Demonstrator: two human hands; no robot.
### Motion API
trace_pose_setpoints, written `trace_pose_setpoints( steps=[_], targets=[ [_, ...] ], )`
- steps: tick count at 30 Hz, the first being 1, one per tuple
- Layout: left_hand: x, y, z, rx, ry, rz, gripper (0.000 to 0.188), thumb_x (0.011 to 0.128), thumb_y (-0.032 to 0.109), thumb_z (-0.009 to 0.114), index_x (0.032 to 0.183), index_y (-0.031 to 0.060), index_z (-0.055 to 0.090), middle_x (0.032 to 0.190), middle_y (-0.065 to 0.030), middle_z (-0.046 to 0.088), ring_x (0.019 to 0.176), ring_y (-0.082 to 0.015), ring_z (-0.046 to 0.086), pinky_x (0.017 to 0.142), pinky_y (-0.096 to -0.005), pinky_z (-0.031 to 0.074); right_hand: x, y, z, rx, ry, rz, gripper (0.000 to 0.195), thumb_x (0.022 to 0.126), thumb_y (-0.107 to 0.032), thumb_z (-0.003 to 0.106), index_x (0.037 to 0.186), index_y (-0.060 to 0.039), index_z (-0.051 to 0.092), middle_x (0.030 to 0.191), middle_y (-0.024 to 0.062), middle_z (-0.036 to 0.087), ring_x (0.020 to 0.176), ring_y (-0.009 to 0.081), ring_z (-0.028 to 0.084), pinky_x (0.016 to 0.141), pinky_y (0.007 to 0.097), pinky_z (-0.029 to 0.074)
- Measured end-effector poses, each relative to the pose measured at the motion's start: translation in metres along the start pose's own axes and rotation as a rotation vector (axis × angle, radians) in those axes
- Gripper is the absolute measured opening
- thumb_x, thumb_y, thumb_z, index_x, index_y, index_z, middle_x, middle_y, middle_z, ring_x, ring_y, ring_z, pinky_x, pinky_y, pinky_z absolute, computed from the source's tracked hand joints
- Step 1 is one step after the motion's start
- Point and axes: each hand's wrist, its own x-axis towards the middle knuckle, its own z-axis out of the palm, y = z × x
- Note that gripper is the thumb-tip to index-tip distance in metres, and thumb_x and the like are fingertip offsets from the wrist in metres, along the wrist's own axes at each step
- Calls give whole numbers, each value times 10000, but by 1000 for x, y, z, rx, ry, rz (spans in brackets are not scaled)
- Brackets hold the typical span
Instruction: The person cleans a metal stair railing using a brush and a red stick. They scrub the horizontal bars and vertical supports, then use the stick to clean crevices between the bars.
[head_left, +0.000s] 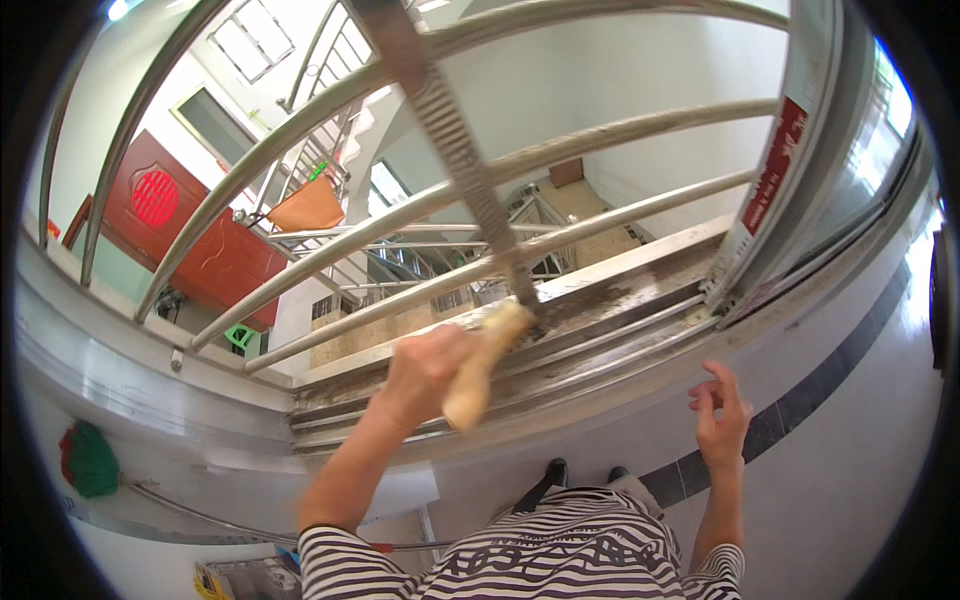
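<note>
My left hand (431, 367) grips a scrub brush (484, 367) with a pale wooden back and handle. Its dark bristles press on the dirty outer ledge, beside the metal sliding-window track (607, 334). Brown grime streaks the sill and the grooves. Out to the right, my right hand (721, 416) hovers over the tiled floor with its fingers bent and apart, holding nothing. Just ahead of it is the lower corner of a sliding window frame (765, 202) that bears a red printed label.
Stainless steel guard rails (360, 225) cross the opening, with a stairwell beyond. A dusty vertical post (465, 150) meets the ledge by the brush. At lower left, a green and red bundle (90, 459) lies near a long metal pole (210, 517). Dark tile bands the floor (825, 480).
</note>
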Motion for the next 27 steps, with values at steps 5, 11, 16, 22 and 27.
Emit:
trace_pose_setpoints(
  steps=[5,11,16,22,27],
  targets=[
    [-22,-12,-44,226,-54,23,215,732,136,740,937,98,688,789,-32,568,757,-192,613,575,-348,473,10,-24,16,53,-4,-115,333,876,45,592,1196,-44,623,748,100,701,628,174,696,598,277,544],
    [-15,-1,-12,162,-139,-84,290,673,104,757,949,81,671,865,-49,595,844,-253,624,667,-381,515,14,-21,6,51,-87,-164,316,879,38,596,1184,-39,629,733,93,695,617,183,691,589,271,540],
    [56,59,44,-17,53,38,322,634,67,737,938,84,633,909,-35,594,871,-234,614,676,-360,529,9,-8,-22,77,-110,-180,295,892,43,589,1177,-22,629,715,89,674,627,178,686,594,281,556],
    [9,44,-20,207,176,-273,304,671,-9,731,955,99,701,884,-61,676,799,-255,660,670,-371,557,1,37,-75,62,-84,-80,278,913,62,574,1183,8,614,750,94,678,644,144,676,602,276,579],
    [-30,6,-11,171,191,-531,197,782,-28,719,955,62,693,890,-115,666,872,-288,632,811,-367,526,6,59,-70,141,-180,-73,273,937,35,544,1199,-9,608,744,64,645,642,114,633,608,234,531]
  ],
)
